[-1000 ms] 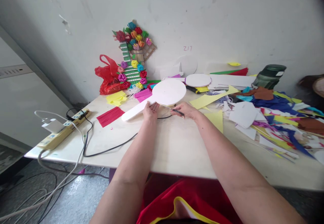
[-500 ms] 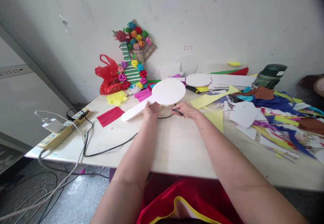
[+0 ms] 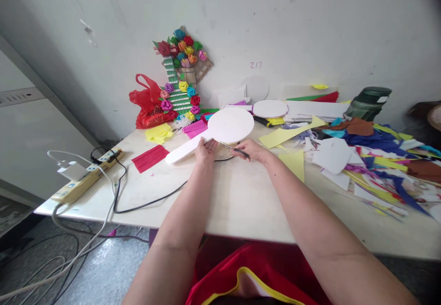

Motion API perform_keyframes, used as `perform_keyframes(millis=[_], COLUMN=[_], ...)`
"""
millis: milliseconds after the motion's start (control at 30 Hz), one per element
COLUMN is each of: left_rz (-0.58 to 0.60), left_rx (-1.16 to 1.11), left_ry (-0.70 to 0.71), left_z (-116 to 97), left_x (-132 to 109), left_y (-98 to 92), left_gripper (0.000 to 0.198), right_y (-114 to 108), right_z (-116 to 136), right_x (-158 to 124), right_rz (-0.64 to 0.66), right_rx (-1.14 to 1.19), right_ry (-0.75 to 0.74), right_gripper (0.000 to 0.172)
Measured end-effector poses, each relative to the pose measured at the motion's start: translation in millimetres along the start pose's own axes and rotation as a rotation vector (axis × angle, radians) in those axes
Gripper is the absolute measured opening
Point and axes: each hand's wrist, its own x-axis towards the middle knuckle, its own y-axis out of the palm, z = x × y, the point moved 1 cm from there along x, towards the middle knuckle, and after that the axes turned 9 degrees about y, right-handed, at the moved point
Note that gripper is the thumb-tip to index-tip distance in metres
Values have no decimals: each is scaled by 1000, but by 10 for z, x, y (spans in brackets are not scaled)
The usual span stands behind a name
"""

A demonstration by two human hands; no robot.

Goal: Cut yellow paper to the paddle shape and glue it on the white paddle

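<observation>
A white paddle-shaped cutout [image 3: 220, 129], a round disc with a long handle, lies slightly lifted over the pale table [image 3: 237, 199]. My left hand [image 3: 205, 150] grips it where the handle meets the disc, fingers curled over the edge. My right hand [image 3: 252, 149] is closed on a thin dark-handled tool [image 3: 239, 150], its tip pointing left toward the disc's lower edge. I cannot tell if the tool is scissors or a knife.
A paper-flower decoration [image 3: 182, 73] and red bag [image 3: 148, 104] lean on the wall. A power strip [image 3: 86, 175] with cables sits at left. Coloured paper scraps [image 3: 379, 158] crowd the right side, near a green container [image 3: 367, 103] and another white disc [image 3: 269, 109].
Almost nothing differs; both hands hold their places at the cutout, with only a very slight shift of the view.
</observation>
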Motion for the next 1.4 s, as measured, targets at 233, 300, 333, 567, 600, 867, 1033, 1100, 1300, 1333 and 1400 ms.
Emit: perform_keyframes(millis=[233,300,333,567,600,867,1033,1100,1300,1333,1400], left_rz=[-18,-25,-27,-26,-30,-33,-25,-30,-47,-48,-52], left_rx=[-5,-6,-5,0,-2,5,15,17,16,17,21], left_ry=[-13,-14,-14,-21,-24,-28,-26,-31,-15,-11,-11], left_z=[-3,-12,-16,-32,-34,-34,-35,-40,-44,-41,-35], left_x=[13,4,0,-18,-19,-12,-13,-24,-42,-39,-30], left_y=[4,8,10,20,19,21,21,26,36,34,29], left_gripper=[17,16,16,16,16,17,16,16,18,18,20], right_y=[3,2,0,-7,-4,22,18,13,25,31,43], right_z=[13,12,10,15,19,20,4,4,27,31,39], right_x=[2,2,2,-2,-2,1,17,22,31,32,31], right_rz=[-2,-13,-17,-13,-12,-27,-37,-42,-56,-57,-63], right_rx=[-14,-31,-38,-65,-63,-45,-56,-70,-103,-102,-101], right_ry=[-19,-28,-31,-42,-41,-4,-3,-6,-39,-39,-27], right_gripper=[39,39,38,39,39,37,38,39,36,36,38])
